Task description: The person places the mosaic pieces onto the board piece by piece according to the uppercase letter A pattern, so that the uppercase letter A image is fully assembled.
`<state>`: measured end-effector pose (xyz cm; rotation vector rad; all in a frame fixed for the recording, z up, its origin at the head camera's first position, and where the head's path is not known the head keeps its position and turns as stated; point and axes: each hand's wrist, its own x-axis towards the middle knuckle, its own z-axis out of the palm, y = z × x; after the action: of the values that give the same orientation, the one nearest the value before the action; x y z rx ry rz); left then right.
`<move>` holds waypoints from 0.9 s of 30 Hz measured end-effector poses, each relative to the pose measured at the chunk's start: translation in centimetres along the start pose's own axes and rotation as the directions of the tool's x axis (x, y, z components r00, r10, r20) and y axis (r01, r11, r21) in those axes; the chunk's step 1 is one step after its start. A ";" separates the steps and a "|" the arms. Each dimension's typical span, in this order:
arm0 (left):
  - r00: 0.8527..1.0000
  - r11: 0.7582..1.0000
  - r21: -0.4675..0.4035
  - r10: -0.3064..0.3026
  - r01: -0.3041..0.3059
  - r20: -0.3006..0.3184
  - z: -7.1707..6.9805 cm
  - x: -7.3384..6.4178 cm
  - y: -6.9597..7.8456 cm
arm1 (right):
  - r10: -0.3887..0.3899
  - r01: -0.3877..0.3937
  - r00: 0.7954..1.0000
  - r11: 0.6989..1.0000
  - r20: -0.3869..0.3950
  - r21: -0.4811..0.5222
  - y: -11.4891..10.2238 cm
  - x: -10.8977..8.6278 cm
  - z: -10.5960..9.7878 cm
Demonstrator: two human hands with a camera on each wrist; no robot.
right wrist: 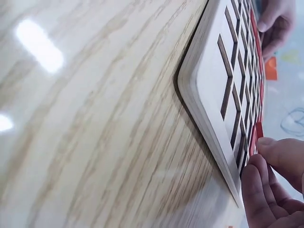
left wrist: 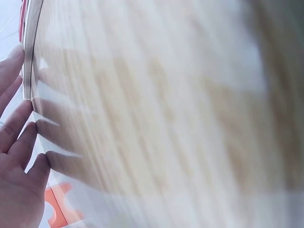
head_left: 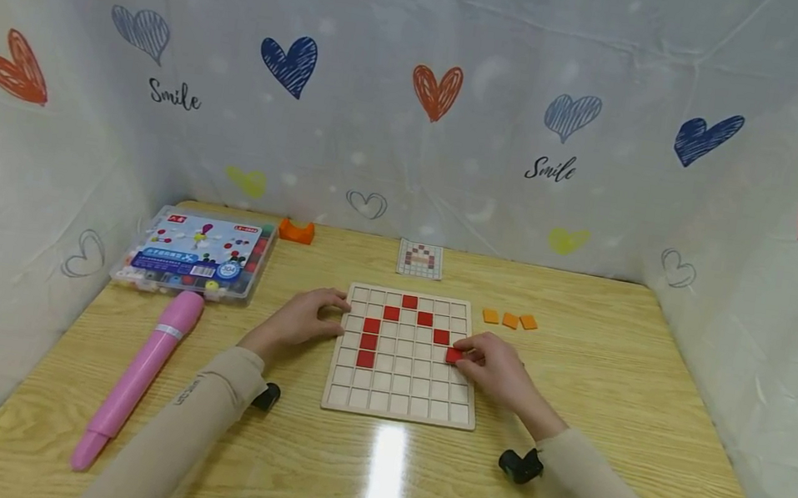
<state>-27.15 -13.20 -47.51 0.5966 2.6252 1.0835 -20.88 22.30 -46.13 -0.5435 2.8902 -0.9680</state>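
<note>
A wooden grid board (head_left: 379, 402) lies flat on the table, with several red square tiles (head_left: 367, 342) set in its cells in an arch-like outline. My right hand (head_left: 497, 369) reaches over the board's right side and pinches a red tile (head_left: 455, 356) between thumb and fingers. The right wrist view shows that red tile (right wrist: 259, 130) tilted up at the fingertips. Along the board's left edge rests my left hand (head_left: 301, 318), fingers loosely extended. In the left wrist view, the left hand (left wrist: 21, 156) has its fingertips by the board's side.
Three orange tiles (head_left: 510, 320) lie right of the board's top corner. Behind the board is a small printed pattern card (head_left: 420, 259). A clear plastic case (head_left: 194, 253), an orange bracket-like piece (head_left: 296, 231) and a pink pen-shaped object (head_left: 137, 383) are on the left.
</note>
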 end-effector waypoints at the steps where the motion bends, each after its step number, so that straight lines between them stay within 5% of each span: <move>1: 1.000 1.000 -0.001 -0.002 0.002 0.001 0.0 0.0 0.0 | 0.000 0.000 1.000 1.000 0.002 -0.005 -0.1 0.2 0.1; 27: 1.000 1.000 0.009 -0.002 0.002 0.001 -0.1 -0.2 0.3 | -0.034 0.036 0.998 0.998 0.048 -0.060 -1.0 1.7 1.1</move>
<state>-26.94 -13.14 -47.27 0.5960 2.6307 1.0704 -21.95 20.36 -46.28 -0.6143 2.8863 -0.8614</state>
